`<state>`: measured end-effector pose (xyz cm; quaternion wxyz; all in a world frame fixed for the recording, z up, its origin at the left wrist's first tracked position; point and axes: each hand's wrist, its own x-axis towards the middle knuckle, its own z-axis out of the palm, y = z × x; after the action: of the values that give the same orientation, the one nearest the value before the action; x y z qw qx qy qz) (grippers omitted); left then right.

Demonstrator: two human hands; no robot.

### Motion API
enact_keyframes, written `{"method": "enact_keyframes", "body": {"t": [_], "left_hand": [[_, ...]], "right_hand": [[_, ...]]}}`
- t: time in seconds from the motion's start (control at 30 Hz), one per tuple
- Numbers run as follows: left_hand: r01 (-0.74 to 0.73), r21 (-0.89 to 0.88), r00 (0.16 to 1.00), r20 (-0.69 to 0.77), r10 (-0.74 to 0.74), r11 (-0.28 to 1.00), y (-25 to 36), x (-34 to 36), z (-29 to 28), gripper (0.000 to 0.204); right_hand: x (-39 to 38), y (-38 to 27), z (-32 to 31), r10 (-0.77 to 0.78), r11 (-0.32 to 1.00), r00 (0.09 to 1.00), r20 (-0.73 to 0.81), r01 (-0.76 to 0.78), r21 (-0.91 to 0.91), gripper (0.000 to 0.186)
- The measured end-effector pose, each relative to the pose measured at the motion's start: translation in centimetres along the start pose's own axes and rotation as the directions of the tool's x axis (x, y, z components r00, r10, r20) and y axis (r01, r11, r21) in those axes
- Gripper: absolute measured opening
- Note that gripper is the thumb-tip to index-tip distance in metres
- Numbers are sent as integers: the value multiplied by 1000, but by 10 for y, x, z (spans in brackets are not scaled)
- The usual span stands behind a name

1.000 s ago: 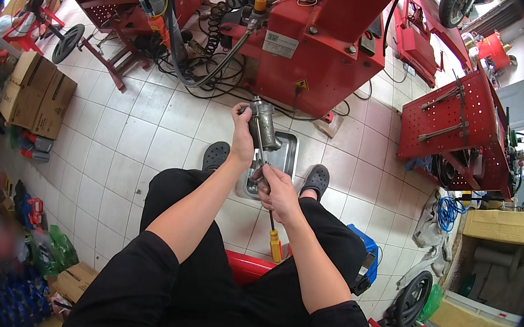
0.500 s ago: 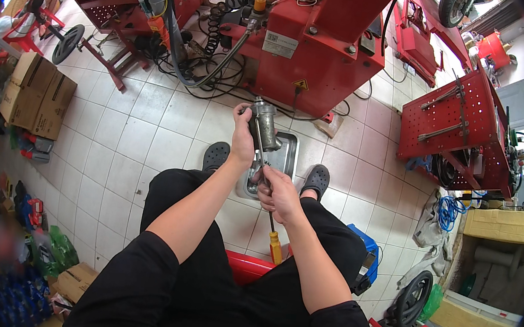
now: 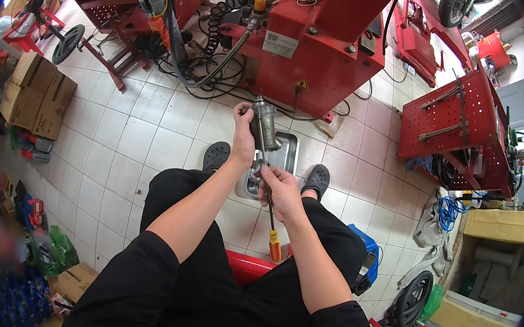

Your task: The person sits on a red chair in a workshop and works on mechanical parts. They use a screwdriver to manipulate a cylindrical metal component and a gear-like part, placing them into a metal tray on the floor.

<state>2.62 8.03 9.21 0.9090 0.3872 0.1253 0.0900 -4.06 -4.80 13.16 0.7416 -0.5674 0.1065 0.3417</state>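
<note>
My left hand (image 3: pixel 244 134) is closed around a grey cylindrical metal part (image 3: pixel 265 125), which looks like a small motor housing with a narrower round end at the top. In my right hand (image 3: pixel 281 195), just below it, the thin shaft of a screwdriver is pinched between thumb and fingers. The screwdriver's yellow and red handle (image 3: pixel 274 246) hangs down between my knees. Its shaft runs up alongside the metal part; I cannot make out where the tip sits. Beneath both hands a shallow metal tray (image 3: pixel 289 160) rests on the floor, partly covered, with small parts inside.
Ahead stands a large red machine (image 3: pixel 323 54) with black cables (image 3: pixel 226 82) around its base. A red perforated cabinet (image 3: pixel 441 126) is at the right. Cardboard boxes (image 3: pixel 40 96) are stacked at the left. A blue case (image 3: pixel 364 256) sits beside my right knee.
The screwdriver has turned about its length, showing more red on the handle. My right hand's fingers have shifted on the shaft. My left hand and the metal part hold almost still.
</note>
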Motion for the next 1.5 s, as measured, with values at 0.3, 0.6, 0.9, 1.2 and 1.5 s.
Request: {"method": "enact_keyframes", "body": {"t": [0.3, 0.6, 0.9, 1.2, 1.5], "left_hand": [[10, 32, 999, 40, -11, 999, -2, -3, 2, 24], [21, 82, 997, 67, -26, 996, -2, -6, 1, 25], [25, 103, 997, 73, -33, 994, -2, -7, 4, 26], [9, 115, 997, 70, -17, 993, -16, -4, -2, 25], [-84, 252, 992, 113, 57, 964, -29, 2, -15, 25]], "right_hand": [[4, 10, -2, -45, 994, 998, -47, 49, 99, 18], [6, 6, 10, -142, 988, 976, -167, 131, -79, 19], [10, 13, 11, -181, 977, 967, -180, 156, -144, 19], [14, 16, 0, -151, 987, 980, -127, 156, 33, 18], [9, 4, 8, -175, 983, 968, -178, 163, -79, 16]]}}
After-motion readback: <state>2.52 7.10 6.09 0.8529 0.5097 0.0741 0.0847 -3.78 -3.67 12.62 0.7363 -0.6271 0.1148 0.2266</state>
